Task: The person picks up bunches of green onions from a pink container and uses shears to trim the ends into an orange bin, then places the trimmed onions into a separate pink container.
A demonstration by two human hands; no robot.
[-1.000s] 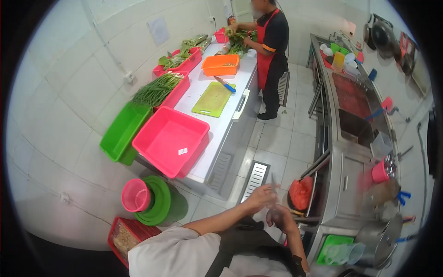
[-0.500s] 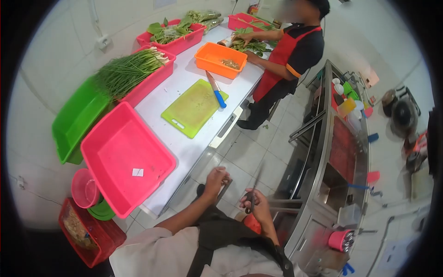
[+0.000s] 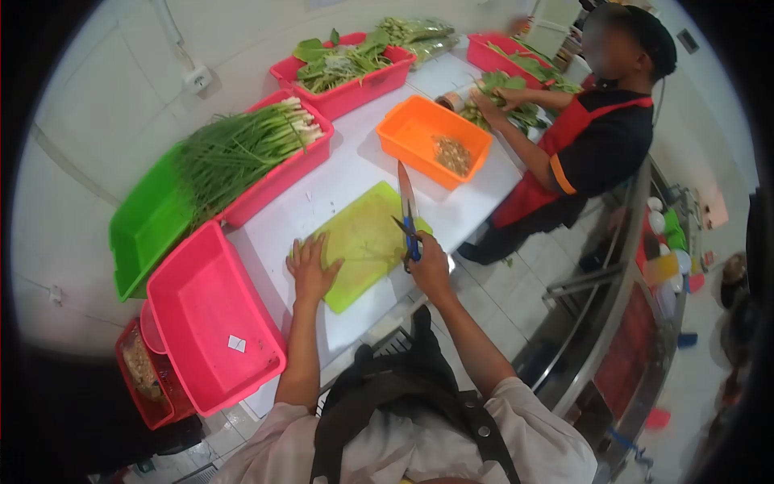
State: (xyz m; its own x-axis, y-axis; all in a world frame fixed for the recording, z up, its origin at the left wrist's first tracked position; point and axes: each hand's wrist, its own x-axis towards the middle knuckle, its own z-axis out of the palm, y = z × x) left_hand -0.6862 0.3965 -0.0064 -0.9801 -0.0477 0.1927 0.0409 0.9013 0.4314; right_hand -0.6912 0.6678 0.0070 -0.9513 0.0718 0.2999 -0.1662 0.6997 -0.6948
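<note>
Head view has the right hand (image 3: pixel 428 264) with fingers curled around dark scissors (image 3: pixel 409 252); these partly cover the blue-handled knife (image 3: pixel 406 191), and whether the fingers pinch that handle too, I cannot tell. Left of the grip, the left hand (image 3: pixel 313 273) lies spread on the green cutting board (image 3: pixel 363 230), hiding some of its edge. Beyond the knife tip sits an orange tub (image 3: pixel 401 129); farther right, leaves (image 3: pixel 528 117) partly hide a co-worker's (image 3: pixel 609 149) fingers. Spring onions (image 3: pixel 250 145) overhang the green tub (image 3: pixel 149 218), far left.
</note>
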